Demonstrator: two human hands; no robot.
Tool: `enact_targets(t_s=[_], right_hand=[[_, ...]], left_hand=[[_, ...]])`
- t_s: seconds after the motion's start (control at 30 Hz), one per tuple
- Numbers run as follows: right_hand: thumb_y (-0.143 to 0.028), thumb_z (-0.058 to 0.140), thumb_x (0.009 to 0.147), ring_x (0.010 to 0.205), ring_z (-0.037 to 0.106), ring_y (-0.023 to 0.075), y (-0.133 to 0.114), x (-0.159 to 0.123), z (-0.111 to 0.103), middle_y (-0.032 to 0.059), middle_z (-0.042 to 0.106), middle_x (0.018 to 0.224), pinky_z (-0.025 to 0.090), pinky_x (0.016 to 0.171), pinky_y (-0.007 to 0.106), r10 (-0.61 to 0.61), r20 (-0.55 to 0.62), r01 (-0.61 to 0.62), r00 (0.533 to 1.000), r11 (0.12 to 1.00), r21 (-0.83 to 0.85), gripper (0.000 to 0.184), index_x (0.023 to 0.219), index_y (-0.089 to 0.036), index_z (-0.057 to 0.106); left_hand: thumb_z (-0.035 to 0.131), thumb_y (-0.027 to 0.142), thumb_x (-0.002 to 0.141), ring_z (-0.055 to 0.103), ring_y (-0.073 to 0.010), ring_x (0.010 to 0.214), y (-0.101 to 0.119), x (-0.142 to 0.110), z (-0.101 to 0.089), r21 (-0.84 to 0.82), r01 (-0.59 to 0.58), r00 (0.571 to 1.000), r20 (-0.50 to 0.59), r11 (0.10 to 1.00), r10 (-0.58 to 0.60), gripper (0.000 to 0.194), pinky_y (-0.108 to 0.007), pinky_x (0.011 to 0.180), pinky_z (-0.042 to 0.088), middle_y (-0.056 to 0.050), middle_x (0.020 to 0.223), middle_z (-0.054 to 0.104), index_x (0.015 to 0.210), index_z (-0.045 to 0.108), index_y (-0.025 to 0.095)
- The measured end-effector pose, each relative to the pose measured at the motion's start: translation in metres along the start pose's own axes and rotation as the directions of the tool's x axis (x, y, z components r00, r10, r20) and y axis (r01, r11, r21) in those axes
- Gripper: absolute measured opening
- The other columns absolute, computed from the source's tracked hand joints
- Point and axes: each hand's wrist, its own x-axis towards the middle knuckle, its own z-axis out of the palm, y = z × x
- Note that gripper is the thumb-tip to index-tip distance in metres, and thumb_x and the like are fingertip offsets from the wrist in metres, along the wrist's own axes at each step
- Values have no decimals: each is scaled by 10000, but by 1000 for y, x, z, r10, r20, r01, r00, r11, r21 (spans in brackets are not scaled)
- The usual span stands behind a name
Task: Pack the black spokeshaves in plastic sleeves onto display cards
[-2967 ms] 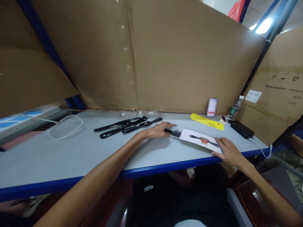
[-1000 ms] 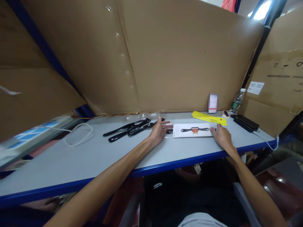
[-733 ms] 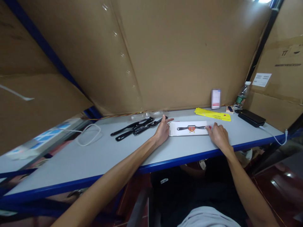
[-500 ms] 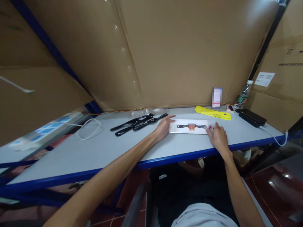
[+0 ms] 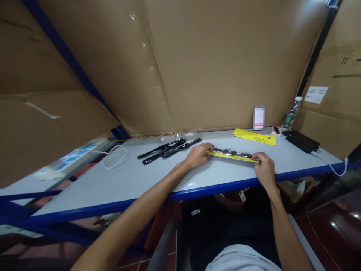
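A long carded tool package point(image 5: 231, 154) is tipped up on the grey table point(image 5: 146, 177), its yellow side and the clear blister with a metal tool facing me. My left hand point(image 5: 197, 155) pinches its left end with curled fingers. My right hand point(image 5: 263, 168) grips its right end, fingers closed over the edge. Several loose black tools point(image 5: 166, 148) lie just left of my left hand.
A stack of yellow cards point(image 5: 255, 136) lies behind the package. A small upright card point(image 5: 258, 117), a water bottle point(image 5: 290, 116) and a black device point(image 5: 302, 140) with a white cable point(image 5: 329, 163) sit at the back right. A white cord loop point(image 5: 114, 156) lies at left. Cardboard sheets point(image 5: 214, 64) wall the back.
The package lay flat with its white printed side up; both hands have lifted and turned it, so its yellow side now shows. Fingers that rested flat are now closed on its ends.
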Motion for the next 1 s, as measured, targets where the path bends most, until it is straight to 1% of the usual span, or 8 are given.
enact_targets(t_s=[0.1,0.17,0.27,0.4,0.57,0.73,0.87,1.0], right_hand=[[-68,462,763,1045,687,263,-3,-11,2,66,785,1073,501,943,382,-55,49,60,997,992,-113,332,876,-243,720],[-92,486,824,1090,684,272,-2,-21,4,61,793,1132,500,952,399,-77,25,80,997,984,-158,322,923,-247,750],[-145,501,916,1089,704,273,1,-40,8,76,802,1138,502,948,411,-116,-116,97,986,982,-159,286,981,-240,762],[-180,467,1005,1024,742,264,8,-64,12,79,817,1036,498,942,432,-190,-295,170,936,981,-93,287,966,-244,744],[-189,454,1023,1003,756,264,12,-74,14,71,818,1017,492,953,463,-212,-321,210,923,977,-40,280,960,-259,717],[-143,480,1012,992,758,251,12,-72,17,55,821,1027,489,911,436,-272,-356,285,894,958,-16,257,982,-253,711],[-117,485,997,995,754,248,14,-72,18,53,820,1033,485,907,428,-272,-360,289,892,957,-5,271,984,-251,721],[-84,502,977,990,751,240,15,-72,18,41,818,1038,485,894,411,-311,-390,336,866,942,-5,279,1013,-253,722]], left_hand=[[680,286,826,637,-320,1250,-1,1,0,11,-15,994,113,1000,14,249,-439,1089,472,-87,1430,656,1071,694,243],[686,420,874,620,-321,1261,0,2,0,1,-22,991,130,1000,22,279,-437,1104,458,-106,1418,650,1083,699,236],[672,453,911,624,-304,1174,2,4,0,26,-42,994,104,999,39,258,-427,1062,464,-115,1246,690,1033,701,228],[697,482,918,614,-289,1029,4,6,1,173,-12,997,76,985,-1,261,-417,967,467,-105,1063,669,913,690,221],[594,372,979,632,-322,1045,15,5,2,376,144,986,25,915,-165,248,-412,914,452,-146,995,691,827,700,207],[509,323,993,710,-314,926,35,16,8,425,263,935,111,866,-338,298,-377,808,457,-156,942,743,857,745,202],[491,264,954,725,-321,944,45,42,21,458,264,926,125,849,-355,296,-365,779,465,-181,981,762,867,762,184],[485,259,947,729,-303,993,51,69,38,461,285,922,108,840,-373,295,-350,795,489,-167,1053,772,975,771,196]])
